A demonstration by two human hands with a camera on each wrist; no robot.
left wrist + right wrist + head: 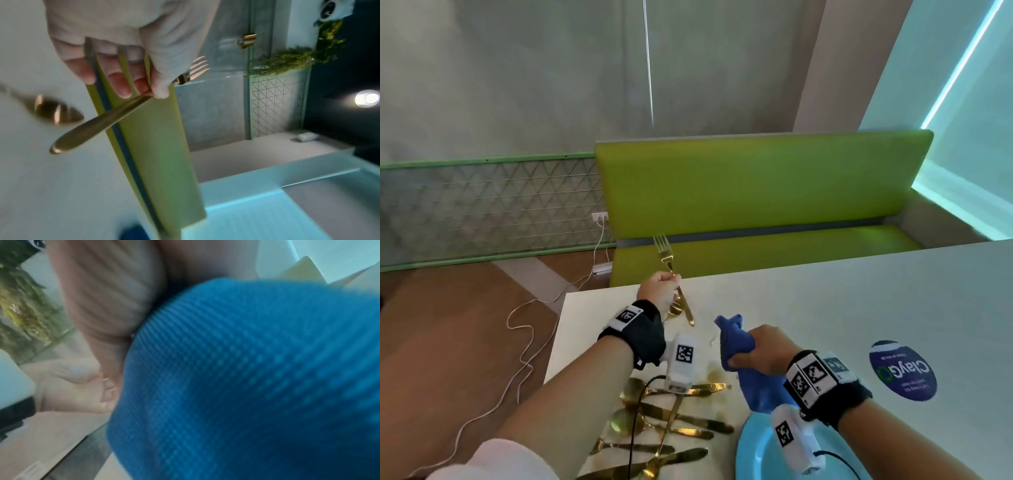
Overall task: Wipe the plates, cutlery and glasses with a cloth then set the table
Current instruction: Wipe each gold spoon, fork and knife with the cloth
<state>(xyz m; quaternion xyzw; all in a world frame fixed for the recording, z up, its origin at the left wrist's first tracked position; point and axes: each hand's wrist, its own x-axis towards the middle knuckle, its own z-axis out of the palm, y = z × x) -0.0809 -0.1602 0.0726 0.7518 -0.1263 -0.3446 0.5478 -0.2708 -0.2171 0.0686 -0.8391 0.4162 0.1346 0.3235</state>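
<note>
My left hand (661, 291) grips a gold fork (667, 260) by its handle, tines up, above the far left corner of the white table (859, 308). In the left wrist view the fork (98, 123) is pinched between thumb and fingers. A gold spoon (675, 310) lies on the table under that hand. My right hand (760, 349) clutches a bunched blue cloth (736, 339), which fills the right wrist view (246, 378). Several gold knives, forks and spoons (671, 421) lie in a loose pile near me. A light blue plate (753, 448) sits under my right wrist.
A green bench seat (756, 192) stands beyond the table's far edge. A round blue sticker (902, 370) is on the table to the right. A white cable (524, 342) trails over the wooden floor at the left.
</note>
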